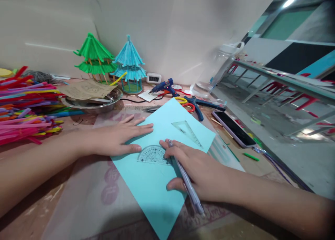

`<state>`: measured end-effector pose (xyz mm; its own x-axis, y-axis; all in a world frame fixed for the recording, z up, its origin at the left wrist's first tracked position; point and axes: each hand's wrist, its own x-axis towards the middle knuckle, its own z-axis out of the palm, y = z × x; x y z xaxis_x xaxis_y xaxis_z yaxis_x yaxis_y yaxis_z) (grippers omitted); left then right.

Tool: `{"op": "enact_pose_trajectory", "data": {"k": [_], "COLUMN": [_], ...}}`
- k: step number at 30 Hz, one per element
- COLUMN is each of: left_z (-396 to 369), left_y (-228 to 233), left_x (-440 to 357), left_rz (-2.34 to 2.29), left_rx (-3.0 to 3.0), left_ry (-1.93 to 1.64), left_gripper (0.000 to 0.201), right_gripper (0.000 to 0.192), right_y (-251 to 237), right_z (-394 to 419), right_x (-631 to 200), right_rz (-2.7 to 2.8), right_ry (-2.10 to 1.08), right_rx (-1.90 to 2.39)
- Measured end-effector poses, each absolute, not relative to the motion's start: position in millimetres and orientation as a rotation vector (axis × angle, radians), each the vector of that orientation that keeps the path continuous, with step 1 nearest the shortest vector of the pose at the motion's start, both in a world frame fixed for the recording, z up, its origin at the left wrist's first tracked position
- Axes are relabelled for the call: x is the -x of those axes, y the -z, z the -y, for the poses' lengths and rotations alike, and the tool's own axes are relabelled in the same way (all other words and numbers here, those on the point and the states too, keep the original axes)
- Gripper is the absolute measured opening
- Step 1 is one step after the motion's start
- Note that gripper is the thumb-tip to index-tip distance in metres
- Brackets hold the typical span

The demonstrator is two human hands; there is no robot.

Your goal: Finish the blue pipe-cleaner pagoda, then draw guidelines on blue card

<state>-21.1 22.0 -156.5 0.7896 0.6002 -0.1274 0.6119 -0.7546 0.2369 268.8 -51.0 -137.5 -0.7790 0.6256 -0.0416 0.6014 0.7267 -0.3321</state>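
Observation:
A light blue sheet of paper (146, 187) lies slantwise on the table in front of me. My left hand (123, 135) rests flat on its left part, fingers spread, with the thumb tip at the edge of a clear protractor (153, 155). A pen (187, 180) is held in my right hand (195, 166), its shaft slanting down toward me between fingers and thumb. The right fingertips touch the protractor's right end and partly cover it. Farther up on the paper sits a clear set square (187, 132), apart from both hands.
Pipe cleaners (28, 111) are heaped at the left, beside a metal bowl (91, 105). Behind stand a green model pavilion (95, 57) and a blue one (128, 62). A glue gun (166, 87), pliers (197, 105), scissors (190, 106), a plastic jug (213, 72) and a phone (234, 128) lie beyond the paper.

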Motion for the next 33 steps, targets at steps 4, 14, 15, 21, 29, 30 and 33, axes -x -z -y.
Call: {"op": "enact_pose_trajectory", "data": {"k": [4,14,15,21,29,30,33], "left_z": [-31,-20,-15,8,-10,-11,-10], "left_y": [159,164,165,168,172,171,171], "left_x": [20,15,15,20,25,25,24], "left_rz": [-0.852,-0.93,-0.982,-1.212,-1.059,-1.053,-1.07], "left_rx": [-2.752,-2.731,-2.719,-2.652,-2.757,-2.767,-2.778], "left_ry": [-0.006,-0.17,-0.19,-0.225,-0.131,-0.135,-0.148], "left_gripper": [0.059,0.052,0.052,0.059,0.054,0.054,0.054], "right_gripper": [0.049,0.014,0.015,0.007,0.012,0.013,0.015], "right_y": [136,148,149,159,153,152,151], "right_z": [58,6,2,-2,10,11,15], "right_x": [-267,-256,-255,-253,-258,-258,-259], "right_rz": [2.844,2.683,2.673,2.617,2.69,2.71,2.72], "right_ry": [-0.47,-0.625,-0.634,-0.602,-0.558,-0.565,-0.563], "right_rx": [0.941,0.691,0.664,0.658,0.562,0.525,0.522]}}
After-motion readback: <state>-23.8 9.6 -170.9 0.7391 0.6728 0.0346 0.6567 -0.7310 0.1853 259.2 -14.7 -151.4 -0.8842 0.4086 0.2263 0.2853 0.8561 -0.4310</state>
